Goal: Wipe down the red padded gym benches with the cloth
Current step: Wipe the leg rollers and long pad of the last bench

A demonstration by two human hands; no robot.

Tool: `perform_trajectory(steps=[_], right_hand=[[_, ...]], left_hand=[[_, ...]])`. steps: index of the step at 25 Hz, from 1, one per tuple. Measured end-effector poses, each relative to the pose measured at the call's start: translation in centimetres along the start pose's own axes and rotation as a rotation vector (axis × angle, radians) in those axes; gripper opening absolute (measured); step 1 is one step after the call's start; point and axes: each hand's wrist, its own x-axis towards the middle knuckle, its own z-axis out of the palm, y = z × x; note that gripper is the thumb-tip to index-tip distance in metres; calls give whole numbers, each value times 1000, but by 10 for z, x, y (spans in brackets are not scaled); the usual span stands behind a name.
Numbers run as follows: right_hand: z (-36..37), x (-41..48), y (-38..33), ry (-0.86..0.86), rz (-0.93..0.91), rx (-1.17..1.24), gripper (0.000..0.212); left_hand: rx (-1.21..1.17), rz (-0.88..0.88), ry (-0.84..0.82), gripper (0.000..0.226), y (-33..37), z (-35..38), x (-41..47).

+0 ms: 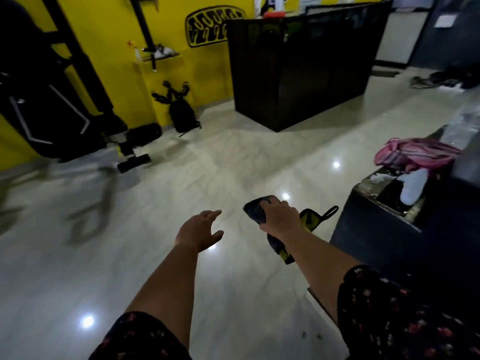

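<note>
- Head view, hands: the right grip (281, 216) is curled round a dark cloth (255, 211) with a yellow-green edge. It holds the cloth in the air above the floor (233, 162), bunched, with one end sticking out past the knuckles and the other hanging under the wrist.
- The left grip (200, 229) is wide, with fingers spread and relaxed. It holds nothing and hangs over the floor just beside the cloth, without touching it.
- Both forearms are bare, and dark floral sleeves (402, 320) show at the bottom edge.
- Right side: a dark table (376, 229) carries a crumpled pink striped fabric (415, 154) near its far end.
- Far side: a dark counter (298, 74) stands on the glossy pale floor in front of a yellow wall (114, 35). A black backpack (183, 114) leans at the foot of that wall.
- Left side: a black gym machine (52, 113) stands against the wall, partly blurred.
</note>
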Motion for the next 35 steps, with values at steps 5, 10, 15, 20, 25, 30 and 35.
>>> perform_trajectory(steps=[5,10,15,20,25,30,35], right_hand=[[-5,-14,22,3,192,-49,51],[-3,-57,15,80,507,56,53],[0,-133,-1,151,744,19,54],[-6,-253,12,156,1049,8,50],[-14,-385,27,185,1374,-18,50],[-8,-493,47,238,1599,20,49],[-6,-578,77,226,1694,-3,47]], left_hand=[[31,256,-47,66,19,-6,55],[43,498,-70,67,33,-12,73],[41,744,-114,67,74,-4,69],[20,1077,-184,68,178,17,17],[113,1374,-277,71,288,41,-71],[118,1570,-289,71,388,62,-167],[163,1669,-291,71,460,82,-238]])
